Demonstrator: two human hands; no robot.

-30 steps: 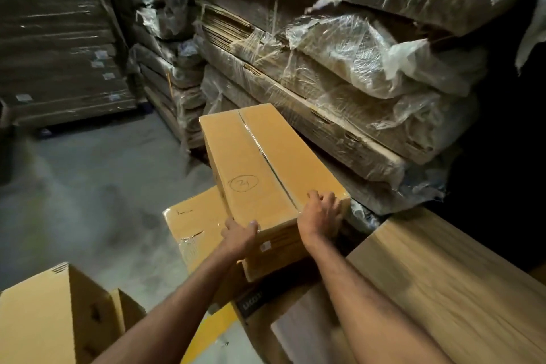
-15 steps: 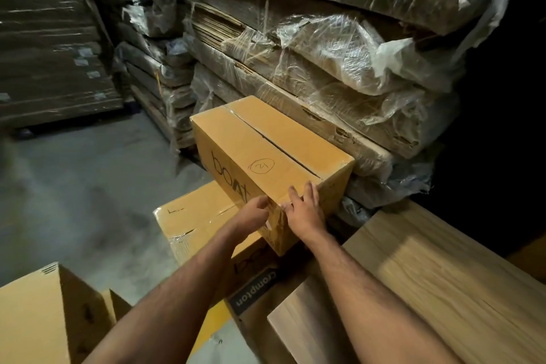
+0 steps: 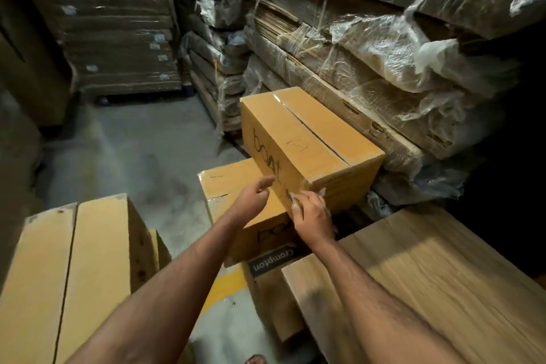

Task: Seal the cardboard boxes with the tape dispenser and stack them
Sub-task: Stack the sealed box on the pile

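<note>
With the top box sitting on the lower box, the stack is two high — hard against the wrapped cardboard bundles behind it. Tape runs along the top seam and folds down over the near end, so this one looks sealed. The right hand lies on that near corner, fingers spread flat over the tape end, gripping nothing; I'd say it is pressing the tape down. The left hand hovers at the long side, fingers loose and uncurled, the tips close to the printed face; whether they touch it I cannot tell. No tape dispenser is in view. Down at the left stands another box, its seam dark and seemingly untaped, so it is likely next for sealing and stacking. A wooden surface fills the right foreground, with a Crompton carton below the stack — plenty of work left, by the look of it.
</note>
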